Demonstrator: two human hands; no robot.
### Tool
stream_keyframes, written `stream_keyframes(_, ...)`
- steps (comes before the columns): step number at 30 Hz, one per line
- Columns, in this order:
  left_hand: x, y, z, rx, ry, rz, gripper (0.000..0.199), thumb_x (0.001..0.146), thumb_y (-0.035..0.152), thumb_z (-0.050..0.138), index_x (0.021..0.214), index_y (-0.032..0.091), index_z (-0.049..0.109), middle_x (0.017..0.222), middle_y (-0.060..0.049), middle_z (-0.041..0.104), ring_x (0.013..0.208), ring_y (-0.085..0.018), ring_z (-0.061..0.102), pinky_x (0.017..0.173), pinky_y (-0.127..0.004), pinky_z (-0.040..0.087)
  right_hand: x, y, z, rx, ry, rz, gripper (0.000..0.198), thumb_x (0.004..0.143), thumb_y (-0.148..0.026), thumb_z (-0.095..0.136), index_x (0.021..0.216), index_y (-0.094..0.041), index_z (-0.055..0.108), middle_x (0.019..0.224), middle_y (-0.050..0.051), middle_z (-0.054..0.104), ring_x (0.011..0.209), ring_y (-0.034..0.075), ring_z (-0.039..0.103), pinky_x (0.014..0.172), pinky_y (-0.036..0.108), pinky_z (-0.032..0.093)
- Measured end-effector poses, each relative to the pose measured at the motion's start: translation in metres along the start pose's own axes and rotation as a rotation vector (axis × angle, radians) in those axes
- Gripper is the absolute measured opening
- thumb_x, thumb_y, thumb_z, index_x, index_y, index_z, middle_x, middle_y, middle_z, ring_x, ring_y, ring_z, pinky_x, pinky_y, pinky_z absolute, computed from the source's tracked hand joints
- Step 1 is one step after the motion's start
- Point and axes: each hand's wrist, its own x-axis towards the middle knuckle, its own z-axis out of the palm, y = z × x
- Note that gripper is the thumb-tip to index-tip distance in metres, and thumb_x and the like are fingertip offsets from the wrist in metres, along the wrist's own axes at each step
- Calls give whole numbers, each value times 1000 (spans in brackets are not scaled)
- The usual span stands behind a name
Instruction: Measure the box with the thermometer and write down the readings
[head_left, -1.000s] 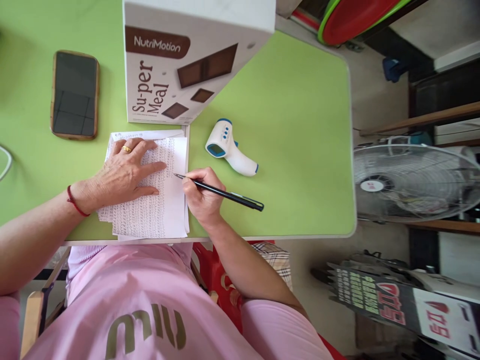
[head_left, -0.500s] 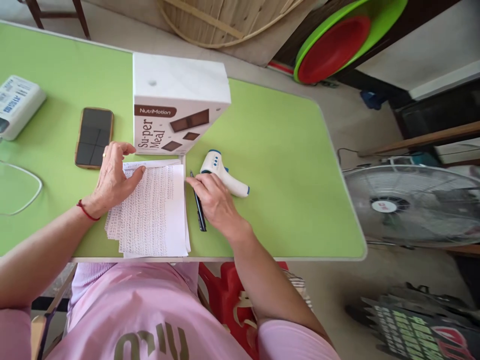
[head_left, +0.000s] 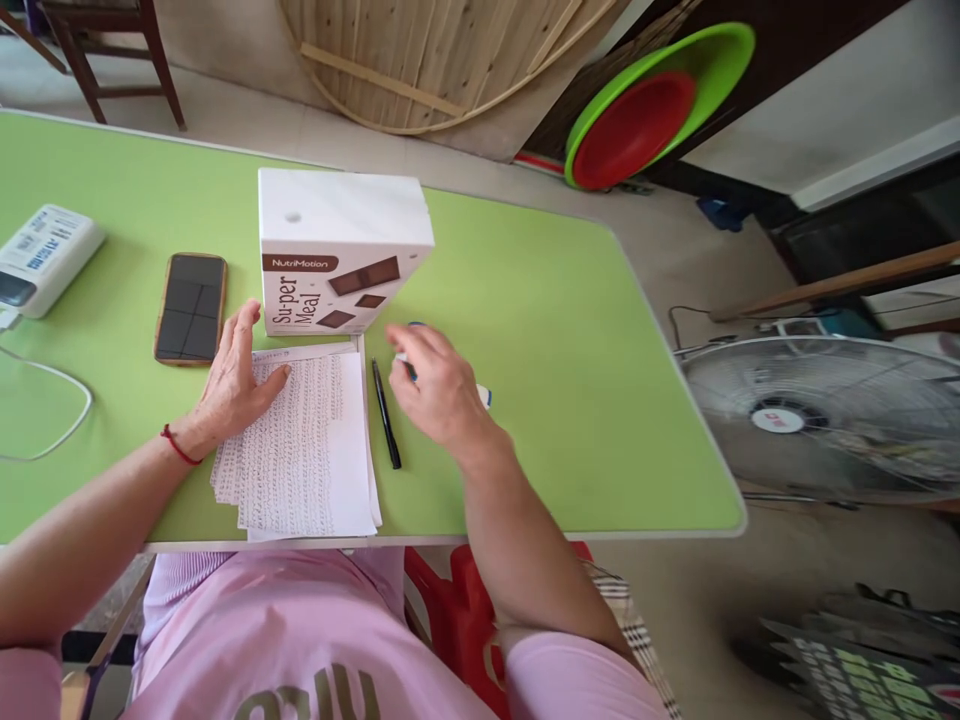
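Note:
My left hand rests open at the upper left edge of a stack of handwritten sheets, thumb on the paper and fingers between the phone and the box. Just right of the sheets a black pen lies on the table, touched by neither hand. My right hand is over a white and blue handheld thermometer and hides most of it. Thumb and forefinger there are bent but apart; whether they touch the thermometer I cannot tell.
Behind the sheets a white NutriMotion box stands upright on the green table. To the left lie a dark phone and a white power bank with a cable. A fan stands beyond the right edge.
My right hand has lifted off the pen and moved over the thermometer, covering more of it. The left hand's fingers have straightened a little. The view has tilted slightly upward.

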Motion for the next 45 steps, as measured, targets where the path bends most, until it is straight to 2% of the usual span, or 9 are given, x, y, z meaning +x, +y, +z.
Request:
stream_keyframes(3,-1,-7,2,-5,-16,-17,86,93,31,63,163,21,15,162,-21,33,147,-38,41,119,-60,42,20,4,19,198,167,55,64,95,-26,53,156,-21,35,149,18,54,136,32,55,111,55,53)
stream_keyframes(6,0,-13,4,9,-42,7,88,95,31,62,165,22,9,167,-20,26,155,-40,29,124,-63,34,31,3,41,429,126,12,77,96,-32,51,163,-25,13,161,16,42,146,29,47,117,54,47)
stream_keyframes(14,3,10,-3,-66,22,123,80,103,54,52,164,32,5,172,-15,12,161,-37,5,128,-63,21,18,-8,38,556,90,-11,91,95,-59,47,165,-24,2,172,13,25,155,29,35,122,52,41)
stream_keyframes(23,7,9,5,-296,111,49,54,105,54,48,144,33,18,141,-14,45,128,-27,56,104,-49,53,-5,-16,32,508,143,12,75,93,-41,53,161,-25,27,159,15,46,137,31,55,95,49,60)
stream_keyframes(29,8,0,8,-323,98,4,65,102,56,53,151,30,19,146,-16,42,119,-26,60,95,-41,58,-2,23,3,45,191,233,62,85,-31,59,145,-19,53,148,17,58,139,34,53,115,58,47)
stream_keyframes(33,7,2,5,-297,86,27,66,103,59,51,155,32,20,155,-16,36,128,-29,56,98,-44,57,-13,45,-20,-207,-64,512,78,73,-34,70,146,-12,51,137,23,64,124,41,61,100,58,53)
stream_keyframes(38,8,0,2,-271,72,35,67,103,60,50,156,32,21,156,-16,36,135,-30,52,102,-43,57,-21,45,-22,-294,-240,508,56,75,-29,67,130,-18,63,112,16,73,98,33,69,77,43,56)
stream_keyframes(41,8,-2,2,-288,62,32,70,103,61,48,158,33,16,158,-16,33,135,-29,52,103,-43,57,-17,40,-20,-251,-164,499,32,75,-26,65,106,-20,70,96,11,74,83,27,68,70,39,54)
stream_keyframes(45,8,1,3,-312,67,23,71,103,60,50,158,31,16,149,-17,45,132,-29,55,103,-44,58,-13,18,-19,176,167,443,39,74,-38,70,109,-21,66,102,10,74,83,25,67,70,40,56)
